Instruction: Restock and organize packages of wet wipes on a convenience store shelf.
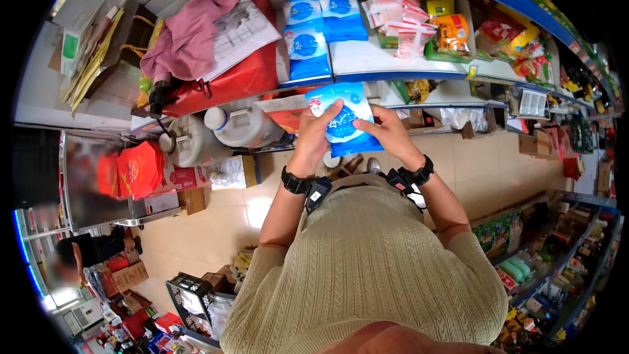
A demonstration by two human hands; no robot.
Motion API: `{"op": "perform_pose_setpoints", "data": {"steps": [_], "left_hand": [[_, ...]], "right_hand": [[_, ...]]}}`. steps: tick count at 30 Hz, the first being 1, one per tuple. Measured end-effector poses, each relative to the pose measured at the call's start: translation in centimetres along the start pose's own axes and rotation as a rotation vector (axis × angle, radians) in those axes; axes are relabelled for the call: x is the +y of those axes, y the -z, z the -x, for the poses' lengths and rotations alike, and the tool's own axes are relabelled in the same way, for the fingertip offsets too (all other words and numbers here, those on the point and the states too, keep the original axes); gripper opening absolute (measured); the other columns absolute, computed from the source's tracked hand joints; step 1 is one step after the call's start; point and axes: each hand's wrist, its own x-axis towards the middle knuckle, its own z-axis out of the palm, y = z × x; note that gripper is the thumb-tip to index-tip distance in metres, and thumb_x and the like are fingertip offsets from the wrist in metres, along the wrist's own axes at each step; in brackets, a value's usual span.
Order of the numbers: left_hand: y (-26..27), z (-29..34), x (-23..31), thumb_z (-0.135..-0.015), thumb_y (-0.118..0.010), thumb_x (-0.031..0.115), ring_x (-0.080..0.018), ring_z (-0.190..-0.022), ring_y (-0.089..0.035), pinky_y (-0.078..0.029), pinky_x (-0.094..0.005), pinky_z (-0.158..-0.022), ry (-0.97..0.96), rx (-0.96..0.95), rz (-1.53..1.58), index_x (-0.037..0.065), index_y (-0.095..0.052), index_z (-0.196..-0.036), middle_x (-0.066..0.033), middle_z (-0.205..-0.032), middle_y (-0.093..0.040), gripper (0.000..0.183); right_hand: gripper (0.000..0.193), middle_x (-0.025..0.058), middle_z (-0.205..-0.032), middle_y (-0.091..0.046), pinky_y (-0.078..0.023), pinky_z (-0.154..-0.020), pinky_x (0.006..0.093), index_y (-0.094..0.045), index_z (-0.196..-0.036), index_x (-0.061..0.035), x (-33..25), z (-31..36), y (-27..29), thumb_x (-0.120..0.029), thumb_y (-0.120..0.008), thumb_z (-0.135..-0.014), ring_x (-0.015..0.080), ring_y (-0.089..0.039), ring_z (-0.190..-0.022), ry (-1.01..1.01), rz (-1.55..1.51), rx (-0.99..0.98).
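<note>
Between both hands, in front of the shelf edge, I hold a blue and white plastic packet (350,141). My left hand (313,132) grips its left side, with the thumb lying across the printed front. The right side is held by my right hand (392,132), its thumb pressed on the front too. My other fingers are mostly hidden behind the packet. Just beyond, similar blue and white packets (306,49) lie on the white shelf (363,65), in a left group and a right group (344,16).
Left on the shelf lie a pink cloth (190,36) and a red bag (259,69). Bagged snacks (406,19) sit in boxes to the right. White jugs (242,124) stand below. A black crate (190,295) is behind me at left; another person (98,249) bends farther off.
</note>
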Motion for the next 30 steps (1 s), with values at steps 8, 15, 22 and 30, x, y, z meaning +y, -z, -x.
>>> {"op": "perform_pose_setpoints", "data": {"steps": [8,15,22,30], "left_hand": [[0.4,-0.5,-0.7,-0.089,-0.074,0.017,-0.015,-0.089,-0.069,-0.057,-0.0285,-0.076,0.078,0.054,0.014,0.001,-0.064,-0.111,-0.0084,-0.105,-0.071,0.03],[1.2,-0.3,-0.7,-0.092,-0.071,0.022,-0.0181,-0.094,-0.07,-0.058,-0.032,-0.081,0.092,0.062,0.096,0.0,-0.06,-0.12,-0.0093,-0.112,-0.069,0.038],[0.4,0.4,-0.4,-0.09,-0.073,0.018,-0.0144,-0.093,-0.068,-0.056,-0.0291,-0.079,0.049,0.033,0.088,0.001,-0.062,-0.117,-0.0071,-0.106,-0.07,0.033],[-0.5,1.9,-1.4,-0.083,-0.078,0.011,-0.0105,-0.088,-0.067,-0.054,-0.0264,-0.075,-0.047,-0.061,-0.341,0.0,-0.067,-0.11,-0.0073,-0.102,-0.072,0.031]], "right_hand": [[0.031,-0.0006,-0.084,-0.065,-0.046,-0.068,0.0249,-0.067,-0.106,0.0011,0.6,0.9,0.1,-0.028,-0.063,-0.097,0.0058,-0.053,-0.075,-0.031,0.155,0.101],[0.039,0.0033,-0.095,-0.066,-0.048,-0.074,0.026,-0.063,-0.114,0.0025,1.8,1.0,-0.3,-0.033,-0.064,-0.097,0.0079,-0.058,-0.082,-0.012,0.124,0.029],[0.039,0.0041,-0.095,-0.068,-0.05,-0.076,0.0256,-0.064,-0.114,0.0017,1.0,1.9,-0.6,-0.031,-0.068,-0.094,0.0082,-0.061,-0.085,-0.025,0.03,0.048],[0.032,0.0024,-0.09,-0.068,-0.051,-0.072,0.025,-0.063,-0.111,-0.0002,0.4,1.8,0.7,-0.029,-0.065,-0.096,0.007,-0.063,-0.082,0.012,-0.044,0.055]]}}
